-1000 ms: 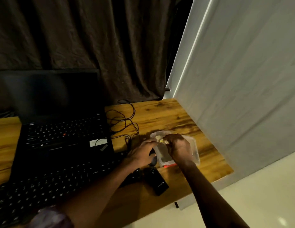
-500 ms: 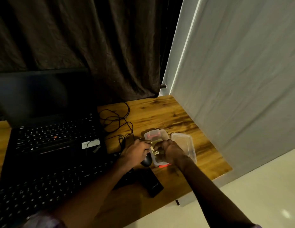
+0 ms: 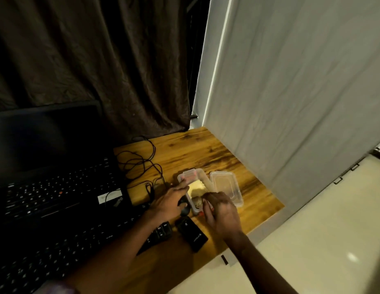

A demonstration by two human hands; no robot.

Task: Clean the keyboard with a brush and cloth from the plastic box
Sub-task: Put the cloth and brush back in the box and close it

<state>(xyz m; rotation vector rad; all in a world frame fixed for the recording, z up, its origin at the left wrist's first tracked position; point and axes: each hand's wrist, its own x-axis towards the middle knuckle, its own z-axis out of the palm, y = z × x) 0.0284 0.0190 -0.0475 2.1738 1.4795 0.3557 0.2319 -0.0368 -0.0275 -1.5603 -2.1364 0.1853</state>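
The left hand [image 3: 171, 200] steadies the open plastic box [image 3: 192, 177] on the desk [image 3: 206, 149], its grip loosely curled against the rim. The right hand [image 3: 222, 211] reaches inside (its grip hidden; I can't tell), lid [image 3: 226, 185] just beside.

Open black laptop [image 3: 55, 177], tangled black cable [image 3: 140, 160], dark curtain [image 3: 95, 60], white sheet [image 3: 290, 81].

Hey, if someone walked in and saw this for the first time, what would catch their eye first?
Probably the two hands meeting at the open plastic box near the right end of the wooden desk: the left hand steadies its near-left side and the right hand reaches into its near end. Its clear lid lies just to its right. On the left sit a dark laptop and a black keyboard in front of it.
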